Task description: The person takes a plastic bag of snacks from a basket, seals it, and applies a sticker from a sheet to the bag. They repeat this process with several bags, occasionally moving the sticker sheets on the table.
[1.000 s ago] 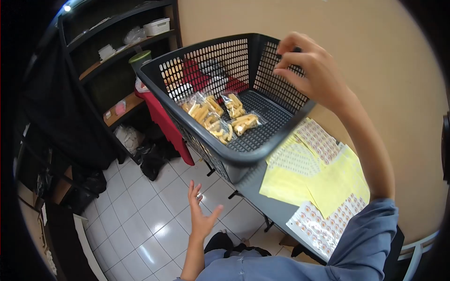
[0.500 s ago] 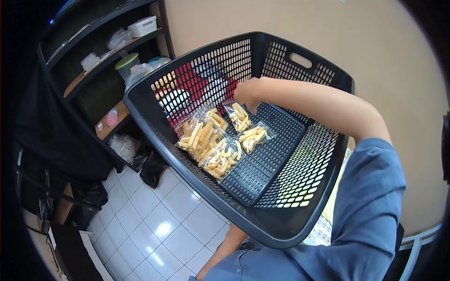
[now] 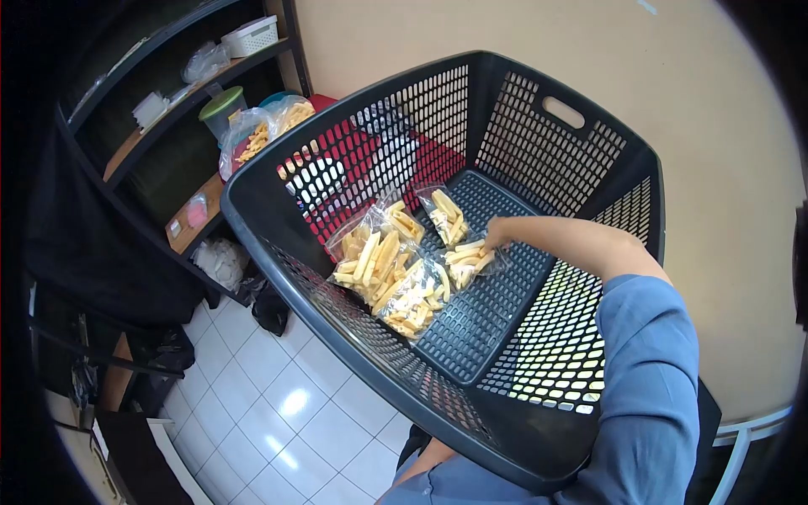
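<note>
A large black plastic basket (image 3: 429,412) with slotted walls is held up in front of me, tilted. Inside, clear bags of pale yellow stick-shaped snacks lie mostly toward its left side. My right hand (image 3: 498,232) reaches over the right wall, its fingers closed at the corner of one bag of snack sticks (image 3: 468,263); the fingertips are partly hidden. Just above that one lies another small bag (image 3: 448,217). Bigger bags (image 3: 370,263) rest against the left wall. Only my left forearm (image 3: 431,459) shows below the basket; the basket hides the hand.
Dark shelves (image 3: 198,93) at the left carry a white box (image 3: 251,37), a green-lidded container (image 3: 225,111) and plastic bags of snacks (image 3: 268,135). Black plastic bags (image 3: 271,310) lie on the white tiled floor (image 3: 295,396). A beige wall (image 3: 724,168) stands on the right.
My right hand has moved down and to the right, from beside the upper small bag to the lower one. The basket has shifted slightly right in view.
</note>
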### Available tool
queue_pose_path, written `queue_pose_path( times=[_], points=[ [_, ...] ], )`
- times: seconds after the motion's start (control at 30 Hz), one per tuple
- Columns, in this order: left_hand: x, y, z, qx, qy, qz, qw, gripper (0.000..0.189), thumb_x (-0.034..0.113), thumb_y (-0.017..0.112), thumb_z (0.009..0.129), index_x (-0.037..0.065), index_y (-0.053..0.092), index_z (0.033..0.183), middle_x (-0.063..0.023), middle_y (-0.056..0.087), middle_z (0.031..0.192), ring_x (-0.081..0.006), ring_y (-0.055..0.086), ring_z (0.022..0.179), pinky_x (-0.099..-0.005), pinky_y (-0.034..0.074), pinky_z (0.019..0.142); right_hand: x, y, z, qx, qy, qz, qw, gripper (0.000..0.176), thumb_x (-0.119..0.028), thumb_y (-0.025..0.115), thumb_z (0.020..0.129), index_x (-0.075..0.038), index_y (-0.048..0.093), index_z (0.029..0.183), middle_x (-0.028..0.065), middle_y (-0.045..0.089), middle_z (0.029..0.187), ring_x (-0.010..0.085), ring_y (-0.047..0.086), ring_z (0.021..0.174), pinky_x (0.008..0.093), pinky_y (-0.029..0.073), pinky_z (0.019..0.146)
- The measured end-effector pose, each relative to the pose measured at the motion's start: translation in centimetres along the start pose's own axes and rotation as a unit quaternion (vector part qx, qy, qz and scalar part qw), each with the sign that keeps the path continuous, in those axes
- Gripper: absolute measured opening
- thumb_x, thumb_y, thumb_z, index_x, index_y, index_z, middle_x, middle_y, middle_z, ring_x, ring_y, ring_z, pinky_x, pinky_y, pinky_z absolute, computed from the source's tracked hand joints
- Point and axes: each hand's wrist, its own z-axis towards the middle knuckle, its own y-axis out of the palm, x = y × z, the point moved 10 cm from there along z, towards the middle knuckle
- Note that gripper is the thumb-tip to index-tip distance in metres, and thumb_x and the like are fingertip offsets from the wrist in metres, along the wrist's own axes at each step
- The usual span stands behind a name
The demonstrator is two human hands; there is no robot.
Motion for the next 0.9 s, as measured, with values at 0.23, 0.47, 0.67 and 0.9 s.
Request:
queue_pose_path(
  times=[0.23,0.47,0.67,0.9],
  points=[
    [-0.4,-1.0,0.5,0.032,-0.003,-0.007,0.999,0.087,0.02,0.072,0.058,0.006,0.019,0.125,-0.0244,0.02,0.125,-0.036,0.025,0.112,-0.0442,0.025,0.092,0.5,2.4,0.7,-0.054,0.043,0.13,0.989,0.076,-0.051,0.058,0.068,-0.001,0.037,0.121,0.0192,0.04,0.12,0.0315,0.045,0.106,0.0517,0.035,0.086],
    [-0.8,-1.9,0.7,0.072,-0.009,-0.014,0.997,0.082,0.018,0.071,0.059,0.006,0.022,0.124,-0.0243,0.023,0.124,-0.0355,0.027,0.11,-0.0432,0.026,0.091,0.7,2.8,1.8,-0.067,0.037,0.246,0.966,0.085,-0.053,0.067,0.06,-0.001,0.037,0.121,0.0206,0.039,0.118,0.0269,0.051,0.096,0.0376,0.045,0.075],
    [-0.7,-2.5,0.9,0.106,-0.012,-0.026,0.994,0.078,0.016,0.07,0.06,0.006,0.025,0.123,-0.0242,0.025,0.123,-0.035,0.03,0.109,-0.0424,0.026,0.09,-2.5,-3.5,-1.3,-0.075,-0.085,-0.009,0.994,0.057,-0.045,0.076,0.053,-0.007,0.061,0.093,0.0058,0.061,0.084,0.0175,0.056,0.076,0.0228,0.045,0.058],
    [2.1,-2.5,0.4,0.138,-0.01,-0.05,0.989,0.073,0.013,0.069,0.061,0.006,0.029,0.122,-0.024,0.028,0.121,-0.0344,0.032,0.107,-0.0415,0.027,0.09,-7.8,-15.8,-20.8,0.297,-0.251,-0.102,0.916,0.06,-0.043,0.072,0.057,-0.001,0.056,0.097,0.0124,0.057,0.089,0.0212,0.056,0.078,0.0316,0.047,0.066]
  ],
)
